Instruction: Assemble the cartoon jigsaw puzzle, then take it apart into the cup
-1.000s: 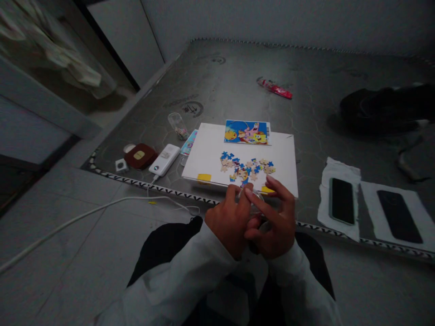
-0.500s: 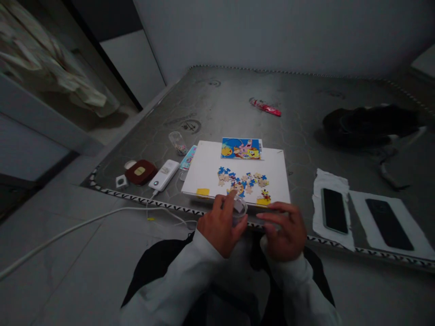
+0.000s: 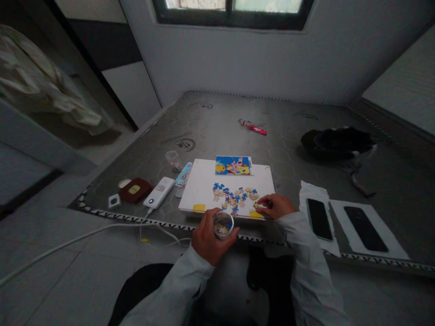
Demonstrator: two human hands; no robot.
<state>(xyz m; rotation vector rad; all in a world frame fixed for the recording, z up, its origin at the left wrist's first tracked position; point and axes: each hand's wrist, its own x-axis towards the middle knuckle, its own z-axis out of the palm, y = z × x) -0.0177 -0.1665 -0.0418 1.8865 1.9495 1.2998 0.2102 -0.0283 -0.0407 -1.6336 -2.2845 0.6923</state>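
My left hand (image 3: 211,236) is wrapped round a clear plastic jar (image 3: 223,225), its round mouth tipped up toward me. Tan puzzle pieces lie in the bottom of it. At the right front of a white board (image 3: 200,181), my right hand (image 3: 274,206) is closed, thumb and fingertips pinching a small yellow puzzle piece (image 3: 256,205) beside a yellow patch (image 3: 255,214). Loose jigsaw pieces (image 3: 234,199), blue and tan, are scattered over the board's front half. Behind them lies a cartoon picture card (image 3: 233,166).
Left of the board are a white power bank (image 3: 159,194) with a cable, a brown case (image 3: 136,190) and a clear container (image 3: 174,161). To the right lie two phones (image 3: 319,219) on white sheets and a dark bag (image 3: 336,142). A red wrapper (image 3: 253,127) lies farther back.
My right hand has moved from in front of the board onto its right front corner, at the yellow piece. The jar in my left hand now tips its mouth upward. The view has tilted up.
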